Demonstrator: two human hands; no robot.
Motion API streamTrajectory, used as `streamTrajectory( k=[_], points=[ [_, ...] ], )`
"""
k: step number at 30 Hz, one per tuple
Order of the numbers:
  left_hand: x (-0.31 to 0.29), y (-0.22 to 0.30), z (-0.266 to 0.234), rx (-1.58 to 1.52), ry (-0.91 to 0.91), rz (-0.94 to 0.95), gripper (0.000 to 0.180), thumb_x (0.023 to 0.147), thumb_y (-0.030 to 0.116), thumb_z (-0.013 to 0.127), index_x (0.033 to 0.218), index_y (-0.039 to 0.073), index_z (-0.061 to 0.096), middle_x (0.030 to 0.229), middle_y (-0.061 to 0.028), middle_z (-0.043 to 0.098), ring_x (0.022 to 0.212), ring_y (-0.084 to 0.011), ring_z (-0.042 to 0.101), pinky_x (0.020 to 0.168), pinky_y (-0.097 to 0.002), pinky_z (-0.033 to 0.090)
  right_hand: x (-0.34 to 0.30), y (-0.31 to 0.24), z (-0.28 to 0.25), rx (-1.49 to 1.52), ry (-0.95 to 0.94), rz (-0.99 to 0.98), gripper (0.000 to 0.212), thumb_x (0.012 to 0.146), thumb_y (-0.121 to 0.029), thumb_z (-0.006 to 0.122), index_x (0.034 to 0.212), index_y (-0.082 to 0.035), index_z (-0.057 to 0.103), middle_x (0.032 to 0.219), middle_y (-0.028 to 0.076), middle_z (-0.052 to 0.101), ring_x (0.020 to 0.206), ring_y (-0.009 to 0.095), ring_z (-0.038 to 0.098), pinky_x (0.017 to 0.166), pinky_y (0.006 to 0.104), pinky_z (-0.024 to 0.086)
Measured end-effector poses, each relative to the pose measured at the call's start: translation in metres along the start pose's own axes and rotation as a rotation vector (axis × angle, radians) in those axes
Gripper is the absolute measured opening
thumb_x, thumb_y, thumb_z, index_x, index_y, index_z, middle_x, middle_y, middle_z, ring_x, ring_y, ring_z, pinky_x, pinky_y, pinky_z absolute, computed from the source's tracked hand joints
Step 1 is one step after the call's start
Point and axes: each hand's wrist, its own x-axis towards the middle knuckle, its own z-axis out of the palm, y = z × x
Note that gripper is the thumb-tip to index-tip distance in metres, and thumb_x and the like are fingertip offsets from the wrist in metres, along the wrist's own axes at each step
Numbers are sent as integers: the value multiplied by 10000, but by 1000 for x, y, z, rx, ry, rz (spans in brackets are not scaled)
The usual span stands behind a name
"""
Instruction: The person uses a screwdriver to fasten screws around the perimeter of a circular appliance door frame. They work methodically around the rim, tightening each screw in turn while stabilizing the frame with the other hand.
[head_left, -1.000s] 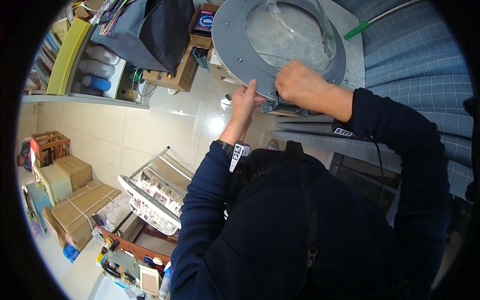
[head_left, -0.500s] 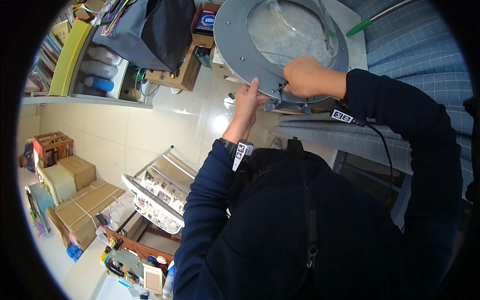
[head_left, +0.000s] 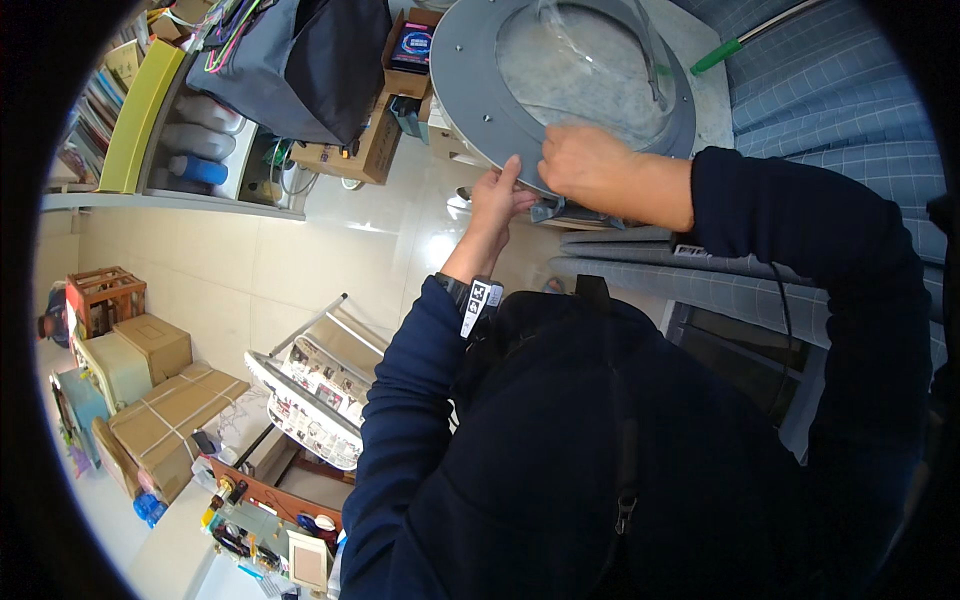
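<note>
The left hand [head_left: 500,200] is clamped on the near edge of a grey ring [head_left: 465,90], its thumb lying along the rim and its fingers curled underneath. Just to its right, the right hand [head_left: 590,172] rests over the same ring with its fingers folded together into a fist; whether anything is gripped inside cannot be told, since the knuckles hide it. Between and just below the two hands, a small grey bracket [head_left: 545,212] shows at the ring's edge, partly covered. A screw [head_left: 487,118] sits in the ring, ahead of the left hand, and beyond the right hand a clear, curved window [head_left: 572,38] fills the ring's middle. The ring lies on a marbled surface [head_left: 712,105], which reaches past the right hand's far side. Farther to the right of that hand hang blue checked curtains [head_left: 830,110], with a green-handled rod [head_left: 716,57] before them. Ahead and to the left of the left hand is an open carton [head_left: 393,78], then a dark bag [head_left: 270,75], and farther left a shelf unit [head_left: 135,120]. Well behind the left hand, to its left, stands a white-framed chair [head_left: 318,395], with cardboard boxes [head_left: 165,405] farther off.
</note>
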Motion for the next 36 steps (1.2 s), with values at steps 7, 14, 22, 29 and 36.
streamTrajectory(
  k=[7,14,22,29,36],
  points=[
    [2,-11,4,-32,61,75,382,948,388,548,951,6,555,809,-116,676,633,-145,665,566,-218,536,-5,14,0,165,-216,75,129,689,-156,650,703,-30,677,716,171,657,725,326,661,622,445,504],
    [4,-8,5,10,91,82,395,944,387,554,966,-8,556,821,-129,674,641,-163,670,572,-230,544,19,28,-14,517,-569,639,232,771,-210,673,814,19,667,833,233,658,844,412,633,716,463,511],
    [-5,8,5,15,-6,-10,335,923,305,610,1063,15,519,921,-122,664,711,-167,671,634,-262,551,-7,15,0,127,-46,37,128,721,-152,641,701,-34,595,707,131,612,857,308,630,657,440,507],
    [-3,1,6,22,-57,53,210,894,215,653,995,56,561,822,-59,671,645,-117,638,636,-244,521,-8,25,-7,187,-275,78,203,752,-221,675,714,-27,634,689,152,630,708,340,646,618,447,503],
    [1,-3,2,37,-56,62,198,898,204,645,1004,54,570,830,-64,678,652,-120,654,584,-231,518,5,24,-15,552,-449,728,316,787,-298,700,766,16,678,788,214,662,788,380,656,679,449,519]
  ],
)
